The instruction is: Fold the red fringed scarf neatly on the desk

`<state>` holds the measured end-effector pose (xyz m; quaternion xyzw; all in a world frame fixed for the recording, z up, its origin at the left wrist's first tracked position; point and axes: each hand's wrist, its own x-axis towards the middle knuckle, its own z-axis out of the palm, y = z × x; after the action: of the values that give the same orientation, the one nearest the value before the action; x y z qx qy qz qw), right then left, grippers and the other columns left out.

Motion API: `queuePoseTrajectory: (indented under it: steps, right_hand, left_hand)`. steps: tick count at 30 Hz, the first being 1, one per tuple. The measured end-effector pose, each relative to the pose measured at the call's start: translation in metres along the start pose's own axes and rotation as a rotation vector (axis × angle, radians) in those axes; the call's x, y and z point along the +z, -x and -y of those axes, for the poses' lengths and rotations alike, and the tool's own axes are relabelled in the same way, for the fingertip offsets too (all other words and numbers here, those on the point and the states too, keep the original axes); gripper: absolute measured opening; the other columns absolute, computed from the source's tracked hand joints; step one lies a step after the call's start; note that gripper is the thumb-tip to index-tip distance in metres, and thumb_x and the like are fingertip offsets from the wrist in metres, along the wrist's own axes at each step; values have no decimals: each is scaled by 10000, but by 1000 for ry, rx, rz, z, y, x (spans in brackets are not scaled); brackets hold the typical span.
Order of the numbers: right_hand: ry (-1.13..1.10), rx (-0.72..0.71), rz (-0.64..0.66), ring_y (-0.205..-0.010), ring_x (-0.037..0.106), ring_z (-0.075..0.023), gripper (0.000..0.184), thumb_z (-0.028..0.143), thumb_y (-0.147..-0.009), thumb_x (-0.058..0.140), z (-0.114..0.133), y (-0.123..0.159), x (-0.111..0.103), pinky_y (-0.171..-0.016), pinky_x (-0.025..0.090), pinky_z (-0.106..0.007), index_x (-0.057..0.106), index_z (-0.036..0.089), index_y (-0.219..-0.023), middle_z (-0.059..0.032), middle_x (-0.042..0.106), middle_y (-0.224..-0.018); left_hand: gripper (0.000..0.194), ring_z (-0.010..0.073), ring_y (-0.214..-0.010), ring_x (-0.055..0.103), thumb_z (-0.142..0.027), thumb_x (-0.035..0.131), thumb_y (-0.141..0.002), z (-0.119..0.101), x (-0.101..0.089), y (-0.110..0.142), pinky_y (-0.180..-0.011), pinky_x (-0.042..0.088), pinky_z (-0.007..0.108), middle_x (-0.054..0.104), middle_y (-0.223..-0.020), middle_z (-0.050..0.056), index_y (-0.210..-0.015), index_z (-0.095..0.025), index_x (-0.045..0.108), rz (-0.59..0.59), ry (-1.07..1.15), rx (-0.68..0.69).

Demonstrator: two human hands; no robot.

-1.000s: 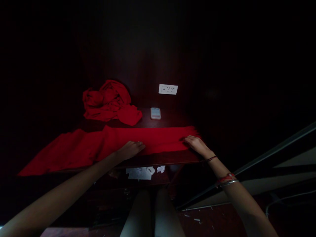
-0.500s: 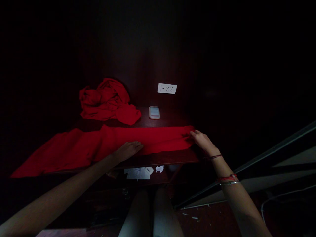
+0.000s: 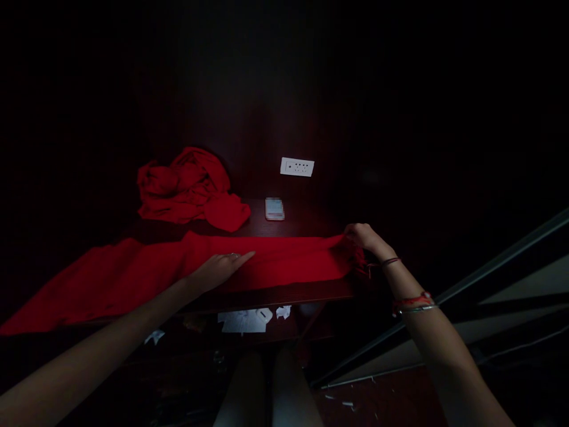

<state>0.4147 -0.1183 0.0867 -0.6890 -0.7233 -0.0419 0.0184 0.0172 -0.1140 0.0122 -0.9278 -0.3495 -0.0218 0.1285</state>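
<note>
A long piece of red cloth lies stretched across a dark wooden table, its left end running down toward the front edge. On top of it rests my left hand, with the index finger extended along the fabric and a ring showing. My right hand pinches the cloth's far right corner and lifts it slightly; the fingertips are partly hidden. Behind, to the left, a second red cloth sits in a crumpled heap.
A small pale rectangular object, blurred, lies near the back of the table. Above it a white power socket is set in the dark wall. Papers sit on a shelf below the tabletop. White scraps litter the floor.
My right hand has gone from the middle of the cloth's right end to its far corner, raising it a little. My left hand's index finger has stretched out. The view has shifted slightly.
</note>
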Motion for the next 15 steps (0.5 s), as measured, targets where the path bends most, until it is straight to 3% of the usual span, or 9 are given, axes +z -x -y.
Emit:
queuePoseTrajectory:
  steps: [2,4,9,12,15]
  right_hand:
    - [47,-7,-12,-679,562,-107,201,105,-731,445,-3,-5,-5,-545,351,-147,620,149,-820,-40,632,-775]
    - [84,7,-6,-691,562,-114,209,99,-727,446,-5,-9,-9,-560,353,-157,625,153,-821,-45,631,-778]
    - [134,-24,5,-749,557,-128,218,77,-721,438,-4,-16,-13,-616,356,-171,626,141,-813,-71,622,-828]
    - [118,49,-17,-733,559,-128,228,91,-739,407,-2,-17,-15,-583,355,-173,609,134,-835,-84,615,-845]
    - [49,116,66,-605,557,-102,236,105,-756,387,-4,-9,-13,-510,339,-161,589,143,-872,-54,624,-735]
  left_hand:
    - [560,163,-868,558,9,273,-781,1,-2,-1,-679,442,253,558,-1035,67,-1286,-226,216,-31,-38,13]
    - [532,164,-899,549,-8,288,-783,2,-1,-3,-687,445,250,525,-1090,55,-1244,-273,302,-29,-60,29]
    - [333,135,-929,533,-126,317,-827,7,14,-7,-762,433,233,527,-1087,44,-1097,-227,485,-69,38,57]
    - [318,131,-908,538,-213,294,-858,10,21,-7,-774,427,237,538,-1067,44,-1127,-215,463,-138,126,80]
    - [395,137,-871,556,-165,260,-855,9,24,-3,-713,441,240,551,-1065,45,-1237,-227,335,-91,165,80]
